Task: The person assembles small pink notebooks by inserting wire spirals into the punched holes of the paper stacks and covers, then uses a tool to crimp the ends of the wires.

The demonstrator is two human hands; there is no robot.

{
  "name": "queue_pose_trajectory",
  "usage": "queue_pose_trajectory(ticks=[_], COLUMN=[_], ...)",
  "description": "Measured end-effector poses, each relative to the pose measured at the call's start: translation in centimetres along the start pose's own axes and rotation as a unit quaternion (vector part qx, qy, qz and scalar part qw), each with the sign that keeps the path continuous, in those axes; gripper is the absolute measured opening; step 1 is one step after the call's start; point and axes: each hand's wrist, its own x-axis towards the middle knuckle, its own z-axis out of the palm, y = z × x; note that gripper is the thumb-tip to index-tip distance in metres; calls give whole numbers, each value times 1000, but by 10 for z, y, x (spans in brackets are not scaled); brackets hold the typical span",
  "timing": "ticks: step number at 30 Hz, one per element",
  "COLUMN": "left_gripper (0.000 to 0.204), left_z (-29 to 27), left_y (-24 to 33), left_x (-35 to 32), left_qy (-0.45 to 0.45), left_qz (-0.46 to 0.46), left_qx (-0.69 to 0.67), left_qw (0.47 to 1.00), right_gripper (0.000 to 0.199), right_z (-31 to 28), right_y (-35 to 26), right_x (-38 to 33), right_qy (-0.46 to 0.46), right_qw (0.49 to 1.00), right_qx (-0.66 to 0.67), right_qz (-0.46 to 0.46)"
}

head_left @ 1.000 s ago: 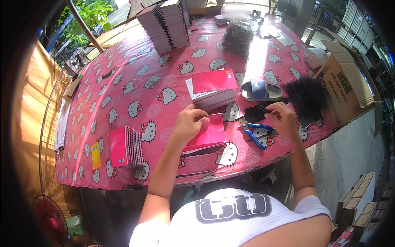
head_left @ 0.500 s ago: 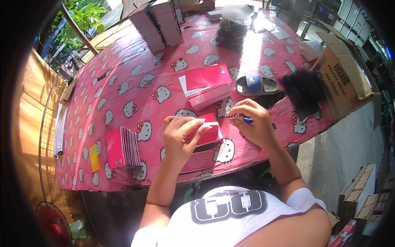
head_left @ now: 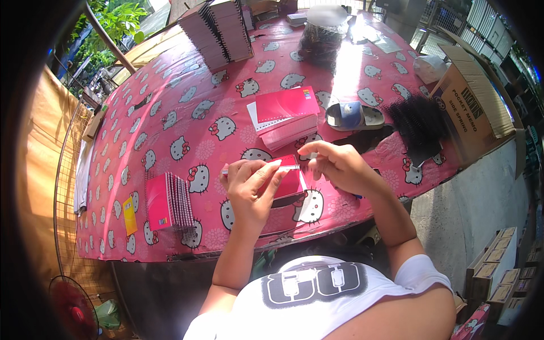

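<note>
My left hand (head_left: 249, 181) is closed, its thumb and fingers pinching a thin notebook (head_left: 290, 168) held edge-on, so that mainly a narrow pale edge shows. My right hand (head_left: 340, 164) hovers by the right end of that edge. Its index finger is stretched out, apart from the thumb, and I see nothing between them. Below lies a small notebook (head_left: 290, 186) with a pink-red cover, partly hidden by my left hand. Just beyond my hands is a pile of pink-covered pages (head_left: 286, 113). A small blue object (head_left: 357, 196) peeks out beneath my right wrist.
Spiral notebooks (head_left: 169, 203) and a yellow booklet (head_left: 130, 216) are at the left. A tall notebook stack (head_left: 215, 37) stands at the far side. To the right are a blue slipper (head_left: 352, 117), black binding coils (head_left: 416, 127) and a cardboard box (head_left: 467, 113). Pink patterned cloth (head_left: 158, 122) covers the table.
My right hand has moved left toward the notebook's end, its index finger now stretched out. The blue object earlier at its fingers now shows beneath the wrist. My left hand keeps its pinch.
</note>
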Motion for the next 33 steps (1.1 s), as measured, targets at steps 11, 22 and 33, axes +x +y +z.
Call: queue_pose_trajectory(ticks=[11,22,33], left_gripper=[26,30,34], left_z=[1,1,3], left_y=[-3,-5,-13], left_x=[-3,-2,-3], left_qy=[-17,-31,-62], left_qz=[36,49,25], left_qx=[20,-31,-41], left_qw=[999,998,997], right_gripper=[16,50,44], right_z=[30,-85,-69], right_y=[-7,127,111], right_x=[-1,0,-9], right_qy=[143,233,29], right_qw=[955,871,-549], right_qx=[-212,-426,-812], right_qz=[-149,70,-194])
